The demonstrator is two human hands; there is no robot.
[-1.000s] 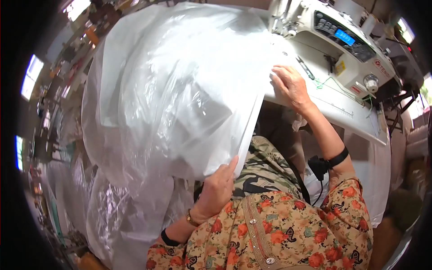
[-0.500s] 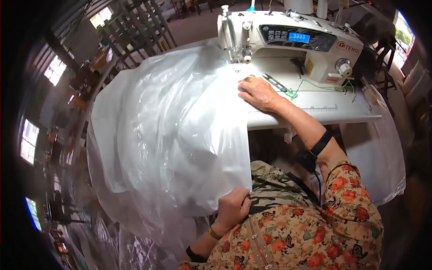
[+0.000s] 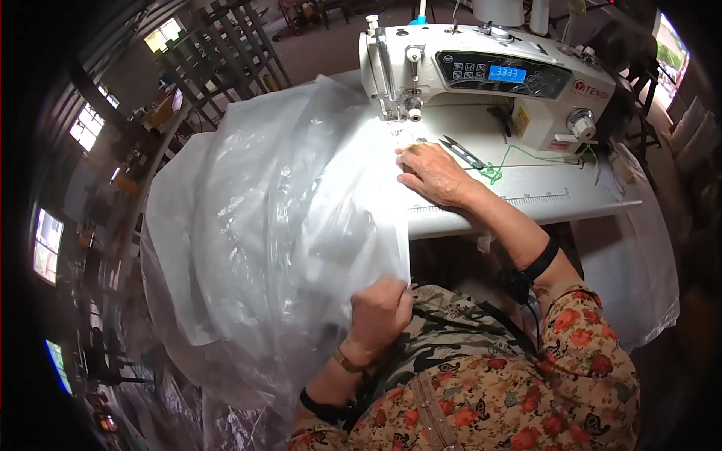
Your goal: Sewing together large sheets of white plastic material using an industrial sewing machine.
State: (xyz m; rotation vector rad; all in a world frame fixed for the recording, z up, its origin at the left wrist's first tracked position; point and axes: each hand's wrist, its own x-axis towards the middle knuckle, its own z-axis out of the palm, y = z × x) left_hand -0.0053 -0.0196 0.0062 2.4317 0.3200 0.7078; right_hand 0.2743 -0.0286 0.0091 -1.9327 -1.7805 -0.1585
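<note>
A: And the fingers first! By the left hand [image 3: 380,312], somewhat blurred, the near edge of the white sheeting [image 3: 248,195] is gripped in curled fingers, in front of the sewing machine [image 3: 489,68].

B: And the right hand [image 3: 436,174]?

A: Laid just in front of the machine's needle, fingers loosely bent over the sheeting's edge. Whether anything is pinched beneath them cannot be told.

B: Where is the sheeting spread?

A: To the left of the machine, in glossy folds, and draped down in front of it. Whether a bag is formed, with anything held inside, cannot be told.

B: Further out?

A: Dark thread snips [image 3: 462,152] are set down in front of the machine's arm, right beside a tangle of green thread [image 3: 492,173]. White thread cones [image 3: 498,10] are stood behind the machine.

B: Any containers?

A: Pale bundles [image 3: 692,135] are stacked well to the machine's right; if they are filled sacks, their contents are hidden.
</note>
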